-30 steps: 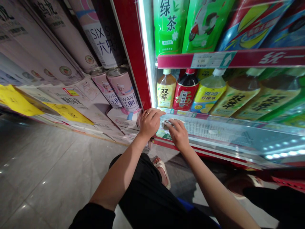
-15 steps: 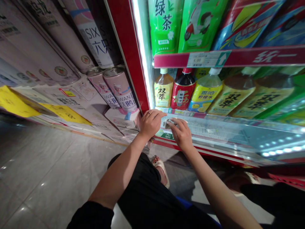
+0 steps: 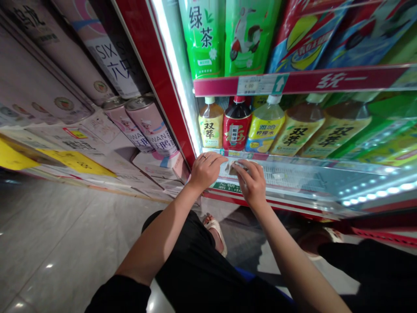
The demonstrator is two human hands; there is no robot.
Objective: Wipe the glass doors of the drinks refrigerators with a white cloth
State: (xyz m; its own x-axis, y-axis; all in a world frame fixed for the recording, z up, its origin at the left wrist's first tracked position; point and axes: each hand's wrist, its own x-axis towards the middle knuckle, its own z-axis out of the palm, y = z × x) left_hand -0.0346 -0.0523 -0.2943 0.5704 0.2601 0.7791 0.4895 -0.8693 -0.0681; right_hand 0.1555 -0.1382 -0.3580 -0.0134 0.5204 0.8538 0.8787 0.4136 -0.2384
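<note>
My left hand [image 3: 205, 169] lies over the front edge of the cooler's lowest shelf, at its left corner. Its fingers are stretched out, and a ring circles one of them. Just to its right, my right hand [image 3: 251, 180] pinches a crumpled whitish cloth [image 3: 232, 168] against the shelf front; whether it is fabric or paper I cannot tell. Behind the hands stand a small yellow-labelled bottle [image 3: 210, 126], a red-labelled dark bottle [image 3: 237, 128] and a lemon drink bottle [image 3: 264, 128]. Beneath the fingers, a wire rack [image 3: 280, 176] shows through the clear panel.
A red cooler frame [image 3: 156, 78] rises on the left. Beside it, pink cans [image 3: 151, 124] stand on boxes with yellow tags [image 3: 78, 162]. Green tea cartons [image 3: 205, 43] fill the upper shelf [image 3: 221, 86]. Another person's leg and sandal [image 3: 325, 241] are at lower right.
The view has swung slightly right, so the shelves appear further left. Both hands sit a little further right along the shelf front, with the cloth still in my right hand.
</note>
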